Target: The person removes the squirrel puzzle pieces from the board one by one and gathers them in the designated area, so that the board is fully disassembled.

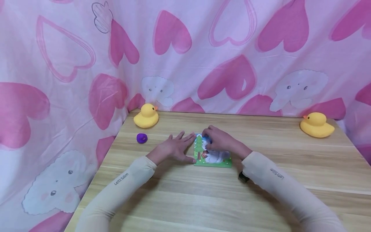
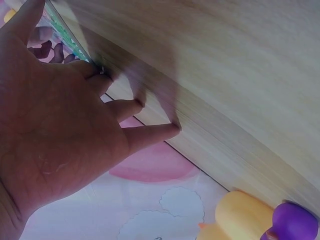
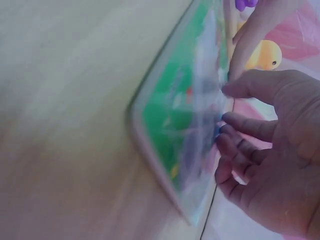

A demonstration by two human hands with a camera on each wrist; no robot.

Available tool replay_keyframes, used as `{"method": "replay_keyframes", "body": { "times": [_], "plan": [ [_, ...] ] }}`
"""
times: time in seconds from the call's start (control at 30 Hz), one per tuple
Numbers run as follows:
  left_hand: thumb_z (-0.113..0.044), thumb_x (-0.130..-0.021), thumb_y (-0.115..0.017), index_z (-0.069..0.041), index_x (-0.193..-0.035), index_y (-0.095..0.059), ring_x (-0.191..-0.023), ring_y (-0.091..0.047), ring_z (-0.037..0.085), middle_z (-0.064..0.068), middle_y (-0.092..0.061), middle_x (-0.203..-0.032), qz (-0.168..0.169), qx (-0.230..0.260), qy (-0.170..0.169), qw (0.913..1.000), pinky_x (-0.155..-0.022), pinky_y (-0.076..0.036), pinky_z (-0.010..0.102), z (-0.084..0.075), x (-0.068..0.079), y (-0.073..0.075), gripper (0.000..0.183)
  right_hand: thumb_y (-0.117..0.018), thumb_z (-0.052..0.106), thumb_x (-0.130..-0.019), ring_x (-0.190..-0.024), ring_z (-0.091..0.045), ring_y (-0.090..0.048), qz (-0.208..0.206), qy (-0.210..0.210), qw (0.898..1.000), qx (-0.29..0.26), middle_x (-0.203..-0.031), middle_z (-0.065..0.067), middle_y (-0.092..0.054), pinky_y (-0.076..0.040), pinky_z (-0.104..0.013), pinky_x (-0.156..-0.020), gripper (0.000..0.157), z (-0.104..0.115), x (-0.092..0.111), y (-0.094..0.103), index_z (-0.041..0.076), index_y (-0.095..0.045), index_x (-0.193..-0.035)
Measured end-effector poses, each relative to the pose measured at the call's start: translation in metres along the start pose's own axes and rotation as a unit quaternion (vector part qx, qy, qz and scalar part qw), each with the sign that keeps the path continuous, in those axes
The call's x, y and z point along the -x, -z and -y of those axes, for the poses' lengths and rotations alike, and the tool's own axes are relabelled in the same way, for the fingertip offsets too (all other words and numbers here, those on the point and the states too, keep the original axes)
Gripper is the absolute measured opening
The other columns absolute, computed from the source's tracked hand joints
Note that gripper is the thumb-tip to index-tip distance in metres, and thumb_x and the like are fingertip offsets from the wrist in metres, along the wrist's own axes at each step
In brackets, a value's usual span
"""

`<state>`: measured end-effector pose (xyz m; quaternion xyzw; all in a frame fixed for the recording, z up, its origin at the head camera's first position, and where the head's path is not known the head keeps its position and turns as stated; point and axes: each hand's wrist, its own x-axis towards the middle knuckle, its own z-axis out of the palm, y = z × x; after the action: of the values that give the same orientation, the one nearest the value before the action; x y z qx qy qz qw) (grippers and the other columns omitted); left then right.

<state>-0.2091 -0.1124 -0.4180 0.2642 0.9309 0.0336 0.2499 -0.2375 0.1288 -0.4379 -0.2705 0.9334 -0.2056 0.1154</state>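
The board point(image 1: 213, 159) lies toward the tabletop's point(image 1: 185, 199) far edge, below my right hand point(image 1: 222, 139), fingers part-curled, hold indeterminable. My left hand point(image 1: 176, 148), fingers spread, holding nothing, borders its left side.

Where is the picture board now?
Head view, centre: the picture board lies on the table, right hand over it, left hand at its left edge.

Board point(image 1: 214, 158): showing a green, white and blue picture
Board pose: lying flat
Board place: sitting just right of the left hand point(image 1: 176, 149), extending partly beneath the right hand point(image 1: 222, 140)
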Motion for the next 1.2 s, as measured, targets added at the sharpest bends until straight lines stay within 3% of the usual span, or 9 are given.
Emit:
{"method": "replay_keyframes", "body": {
  "times": [0.13,0.6,0.9,1.2],
  "plan": [
    [-0.079,-0.091,-0.06,-0.03,-0.172,-0.002,-0.168,0.003,0.035,-0.012,0.002,-0.18,-0.002,-0.003,0.001,1.0,-0.129,-0.009,0.075,0.0,0.0,0.0,0.111,-0.086,0.031,-0.088,-0.106,-0.023,-0.06,0.013,-0.012,1.0,0.014,-0.125,-0.011,-0.059,-0.057,-0.046,-0.099,0.054,0.008,-0.002,0.004,0.007,-0.064,-0.13],
    [-0.079,-0.09,-0.06,-0.031,-0.172,-0.003,-0.168,0.001,0.034,-0.012,0.0,-0.18,-0.005,-0.006,0.001,1.0,-0.129,-0.012,0.074,-0.003,-0.002,-0.001,0.111,-0.093,0.028,-0.081,-0.106,-0.025,-0.058,0.017,-0.047,0.998,-0.045,-0.12,-0.012,-0.06,-0.053,-0.045,-0.1,0.054,0.002,-0.011,0.006,0.008,-0.062,-0.12],
    [-0.079,-0.09,-0.061,-0.03,-0.172,-0.003,-0.168,0.001,0.034,-0.012,0.0,-0.18,-0.006,-0.001,0.001,1.0,-0.129,-0.011,0.074,-0.002,-0.003,-0.001,0.111,-0.088,0.011,-0.085,-0.109,-0.026,-0.058,0.002,-0.022,0.995,-0.099,-0.122,-0.013,-0.063,-0.053,-0.045,-0.103,0.051,0.0,-0.01,0.006,0.005,-0.059,-0.126],
    [-0.079,-0.09,-0.062,-0.031,-0.172,-0.003,-0.168,0.003,0.034,-0.011,0.0,-0.181,-0.001,0.0,0.002,1.0,-0.129,-0.009,0.074,0.002,-0.003,-0.001,0.112,-0.084,0.008,-0.088,-0.108,-0.025,-0.061,0.011,-0.006,0.998,-0.067,-0.124,-0.012,-0.065,-0.057,-0.043,-0.098,0.046,0.0,-0.012,0.008,0.01,-0.066,-0.13]
  ]
}}
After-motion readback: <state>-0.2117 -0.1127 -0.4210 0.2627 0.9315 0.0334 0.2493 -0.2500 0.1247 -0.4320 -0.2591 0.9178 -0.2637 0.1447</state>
